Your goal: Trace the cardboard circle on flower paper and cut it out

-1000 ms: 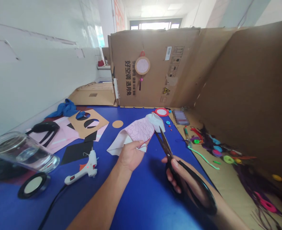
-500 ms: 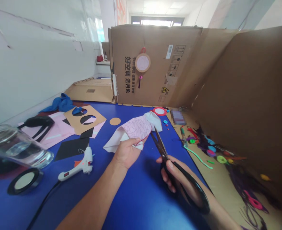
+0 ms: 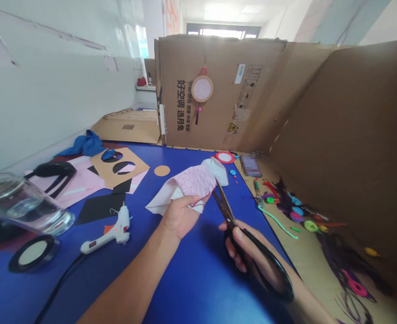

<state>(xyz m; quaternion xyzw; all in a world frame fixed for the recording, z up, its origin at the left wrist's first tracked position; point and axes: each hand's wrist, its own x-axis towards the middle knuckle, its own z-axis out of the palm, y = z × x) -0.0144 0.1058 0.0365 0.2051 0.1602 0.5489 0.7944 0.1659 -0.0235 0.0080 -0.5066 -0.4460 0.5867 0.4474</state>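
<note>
My left hand (image 3: 181, 216) pinches the near edge of a pale pink patterned piece of cloth or paper (image 3: 195, 180), with thumb on top; which material it is I cannot tell. Its white underside folds out to the left, and a dark red line runs along its right edge. Black-handled scissors (image 3: 230, 218) are gripped in my right hand (image 3: 249, 247), fingers through the handles. Their blades stand slightly apart, with the tips at the piece's right edge. Just beyond the piece lies a red ring with a white centre (image 3: 224, 157).
On the left are a white hot glue gun (image 3: 115, 231), a glass of water (image 3: 26, 207), a roll of tape (image 3: 33, 254) and cardboard with round holes (image 3: 117, 180). A cardboard disc (image 3: 162, 171) lies behind. Coloured cords and small parts (image 3: 296, 216) line the right side, beside cardboard walls (image 3: 266, 99).
The scissor blades have come a little closer together at the right edge of the pink piece. My left hand has barely shifted. The whole view has moved very slightly.
</note>
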